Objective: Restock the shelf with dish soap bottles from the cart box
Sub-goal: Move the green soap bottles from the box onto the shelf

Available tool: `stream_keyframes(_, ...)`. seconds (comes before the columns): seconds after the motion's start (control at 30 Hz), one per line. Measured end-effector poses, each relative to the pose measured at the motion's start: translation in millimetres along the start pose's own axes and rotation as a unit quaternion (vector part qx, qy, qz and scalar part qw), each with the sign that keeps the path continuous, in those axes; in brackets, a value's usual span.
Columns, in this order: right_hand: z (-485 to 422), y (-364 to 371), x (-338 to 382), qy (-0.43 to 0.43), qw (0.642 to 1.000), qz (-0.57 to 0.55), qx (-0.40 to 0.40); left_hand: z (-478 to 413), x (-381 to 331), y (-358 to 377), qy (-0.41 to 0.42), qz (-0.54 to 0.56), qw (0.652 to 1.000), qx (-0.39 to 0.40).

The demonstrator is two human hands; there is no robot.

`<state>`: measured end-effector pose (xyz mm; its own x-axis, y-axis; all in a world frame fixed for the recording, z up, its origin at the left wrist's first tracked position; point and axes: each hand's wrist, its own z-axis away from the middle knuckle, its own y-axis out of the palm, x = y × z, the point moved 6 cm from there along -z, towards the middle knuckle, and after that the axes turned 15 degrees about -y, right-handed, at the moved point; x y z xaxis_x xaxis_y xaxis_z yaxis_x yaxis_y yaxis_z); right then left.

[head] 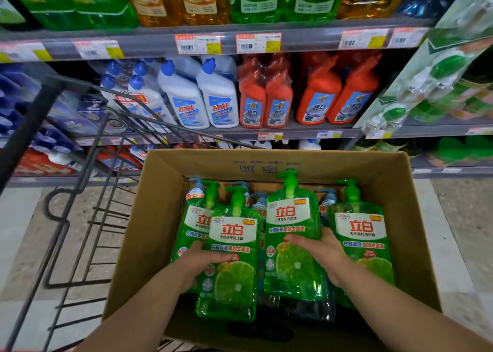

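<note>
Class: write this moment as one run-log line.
phase: pick from box | left grip: holds second-from-left green bottle | right grip: holds third-from-left green bottle, raised higher | shelving: not yet done

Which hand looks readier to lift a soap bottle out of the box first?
Probably the right hand: its green bottle stands higher than its neighbours in the box. The left hand grips a lower bottle.

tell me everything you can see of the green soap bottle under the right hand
The green bottle is translucent green plastic with a green pump on top and a white label bearing red characters above a lime slice. It stands nearly upright in the cardboard box, raised above its neighbours. The right hand grips its lower half, fingers across the front. The left hand grips the next bottle beside it.
</note>
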<state>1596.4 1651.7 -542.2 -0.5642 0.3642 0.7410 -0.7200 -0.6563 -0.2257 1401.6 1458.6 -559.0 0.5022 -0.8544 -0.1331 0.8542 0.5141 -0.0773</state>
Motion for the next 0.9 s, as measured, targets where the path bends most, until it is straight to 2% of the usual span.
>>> stream_keyframes(0.1, 2, 3, -1, -0.004, 1.000, -0.025, 0.000, 2, 4, 3, -0.002, 0.003, 1.000, 0.018)
stream_keyframes(0.3, 3, 3, 0, -0.014, 0.998, -0.059, -0.006, -2, 17, 15, 0.023, 0.114, 0.992, 0.058)
stream_keyframes(0.4, 6, 2, 3, -0.027, 0.998, -0.047, -0.009, 1, 18, 17, 0.041, 0.145, 0.988, 0.036)
stream_keyframes(0.53, 13, 0, 16, -0.063, 0.997, -0.047, 0.018, 12, 19, 11, 0.062, 0.157, 0.986, 0.006)
stream_keyframes(0.7, 23, -2, 47, -0.116, 0.991, -0.035, 0.061, 39, 11, -4, 0.102, 0.181, 0.978, 0.033)
stream_keyframes(0.9, 43, 1, 99, -0.176, 0.981, -0.027, 0.075, 91, -8, -27, 0.177, 0.212, 0.960, 0.049)
